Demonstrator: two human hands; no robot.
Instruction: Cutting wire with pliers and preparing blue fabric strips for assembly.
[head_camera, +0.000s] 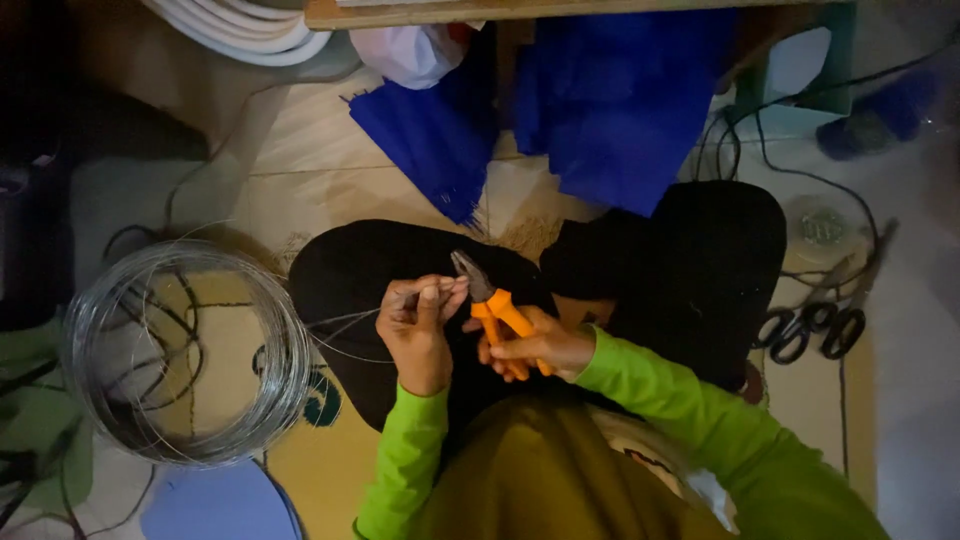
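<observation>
My left hand (418, 325) pinches a thin metal wire (345, 322) between thumb and fingers over my lap. The wire trails left to a large coil of wire (185, 350) lying on the floor. My right hand (540, 345) grips a pair of pliers with orange handles (497, 312). The grey jaws point up and left and sit right at the wire by my left fingertips. Both sleeves are bright green.
Blue cloth pieces (600, 100) lie on the floor ahead. Black scissors (815, 330) rest at the right beside dark cables (790, 170). White hose coils (245, 25) sit at the top left, and a blue round object (215, 505) lies at the bottom left.
</observation>
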